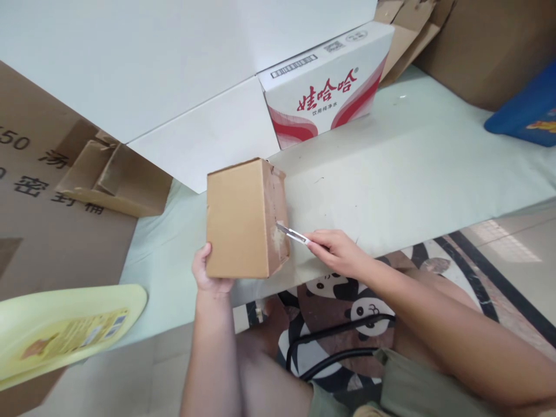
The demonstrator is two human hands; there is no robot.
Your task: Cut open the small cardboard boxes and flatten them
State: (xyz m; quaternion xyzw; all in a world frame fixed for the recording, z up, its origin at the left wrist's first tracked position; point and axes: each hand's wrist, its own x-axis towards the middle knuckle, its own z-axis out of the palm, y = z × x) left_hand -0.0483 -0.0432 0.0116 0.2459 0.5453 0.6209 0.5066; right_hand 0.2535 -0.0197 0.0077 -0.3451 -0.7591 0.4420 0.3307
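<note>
L hand (207, 277) grips small brown cardboard box (237, 220) from its near bottom edge, thumb up on the front-left face, other fingers hidden under/behind box (can't tell their spread). Box stands upright on pale green table (391, 174), near the table's front edge, approx centre of view, tilted a bit so top face + right side both show. R hand (336, 250) pinches a slim utility knife (294, 234) btw thumb and curled fingers, fingers pressed together round the handle. Blade tip touches box's right side, low-mid, at a scuffed whitish patch (torn tape or paper, can't tell which).

Behind box: white carton w/ red lettering (325, 87), lying next to a large white board (174, 75) that leans over the table's back. Left: folded brown cardboard (108, 179) and a big flat printed cardboard sheet (35, 220). Yellow plastic tray (65, 327) at lower left. Blue item (525, 110) far right, partly cut off. Panda-print cloth (347, 301) on the lap below the table edge.
</note>
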